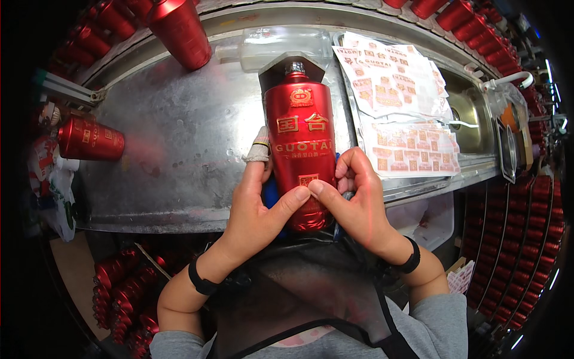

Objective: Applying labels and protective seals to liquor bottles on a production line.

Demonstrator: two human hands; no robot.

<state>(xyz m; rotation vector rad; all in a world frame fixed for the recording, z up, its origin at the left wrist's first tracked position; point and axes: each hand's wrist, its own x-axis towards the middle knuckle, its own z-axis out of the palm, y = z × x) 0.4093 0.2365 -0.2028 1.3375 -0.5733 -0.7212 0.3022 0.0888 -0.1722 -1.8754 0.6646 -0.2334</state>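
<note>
A glossy red bottle with gold lettering and a bare silvery neck lies in front of me, its neck pointing away. My left hand wraps its left side, and a pale cloth cover sits on one finger. My right hand holds the other side with curled fingers. Both thumbs press side by side on the lower front, at the bottom edge of a small red and gold square label. The bottle's underside is hidden. Beyond its neck sits a dark angular support.
Label sheets lie on the right beside a sink with a white tap. A clear glass bottle lies at the back. Red bottles stand back left and lie left on the metal counter. Racked red bottles are right.
</note>
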